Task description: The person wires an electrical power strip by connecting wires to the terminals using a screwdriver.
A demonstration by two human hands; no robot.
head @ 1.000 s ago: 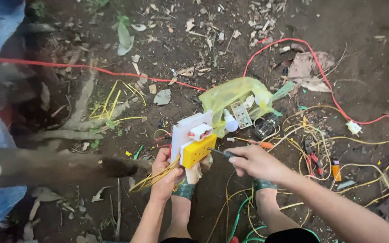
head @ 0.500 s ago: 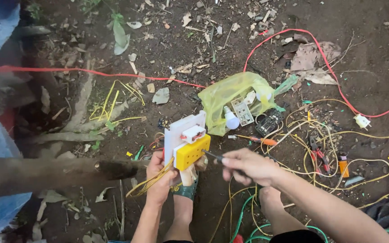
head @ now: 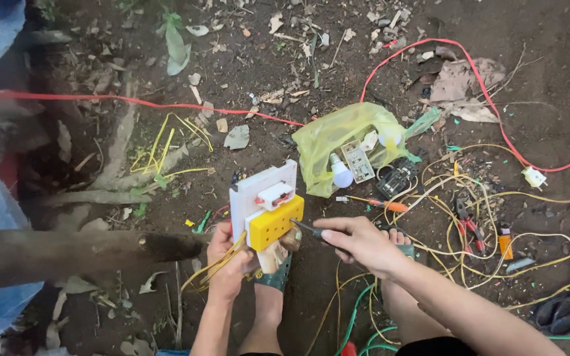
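The left hand is closed around the lower edge of a white board, gripping it from below together with a bundle of yellow wires that runs out past the wrist toward 7 o'clock. On the board sit a small white switch block with red showing beneath it and, just below that, a yellow socket box with rows of small holes. The board stands tilted over a foot in a dark green sandal.

The right hand comes in from 4 o'clock, fingers pinched shut on a thin dark screwdriver whose tip meets the right-hand side of the yellow socket box.

At 1 o'clock from the board lies a yellow-green plastic bag, open, with a white bulb and a white socket plate inside. Just right of the bag, at 3 o'clock from it, rests a small black part, and an orange-handled screwdriver lies below the bag on the soil. Farther toward 3 o'clock a tangle of yellow cable spreads over the ground, with red-handled pliers and an orange lighter among it. A red cable crosses the dirt from 9 o'clock and loops round to a white plug – a green cable curls near the knees at 6 o'clock. A thick wooden log lies at 9 o'clock of the left hand
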